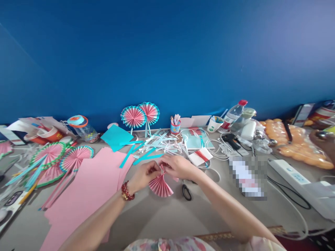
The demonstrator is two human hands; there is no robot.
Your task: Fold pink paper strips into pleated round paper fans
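A pleated pink paper fan [161, 186] hangs spread below my two hands at the middle of the table. My left hand [146, 174] pinches it near its gathered upper end. My right hand [176, 166] closes on the same narrow end from the other side, its fingertips partly hidden. Black-handled scissors [186, 192] lie just under my right wrist, their blades mostly covered. Large pink paper sheets [89, 188] are spread to the left of my left forearm.
Paper strips [159, 142] are heaped behind my hands, beside a turquoise sheet [116, 137]. Two finished round fans [133, 116] stand against the blue wall. A glue gun [231, 140], a bottle [234, 115] and a white power strip [290, 174] are on the right, with cables.
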